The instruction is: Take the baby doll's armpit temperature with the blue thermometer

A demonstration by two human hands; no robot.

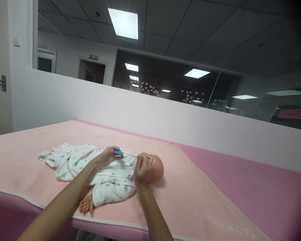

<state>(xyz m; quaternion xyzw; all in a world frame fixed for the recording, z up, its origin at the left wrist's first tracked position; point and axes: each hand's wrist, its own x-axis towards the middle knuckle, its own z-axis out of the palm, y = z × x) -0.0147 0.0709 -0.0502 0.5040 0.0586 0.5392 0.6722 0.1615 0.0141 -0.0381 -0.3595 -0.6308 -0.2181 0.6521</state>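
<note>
A baby doll [157, 168] in a white printed sleepsuit [115, 179] lies on its back, its head toward the right. Above its chest, my left hand [109, 156] is closed around the blue end of a thin blue-and-clear stick [118, 153]. The clear part of the stick runs right to the closed fingers of my right hand [144, 167], in front of the doll's face. These fingers hide the stick's far tip and most of the face. One doll hand [86, 204] sticks out of the sleeve near the front edge.
A pale pink mat [195, 201] with a white border covers the padded pink surface [266, 187]. Behind it rises a low white wall [140, 110] with a glass window [170, 77] above. A door [0, 100] stands at the far left.
</note>
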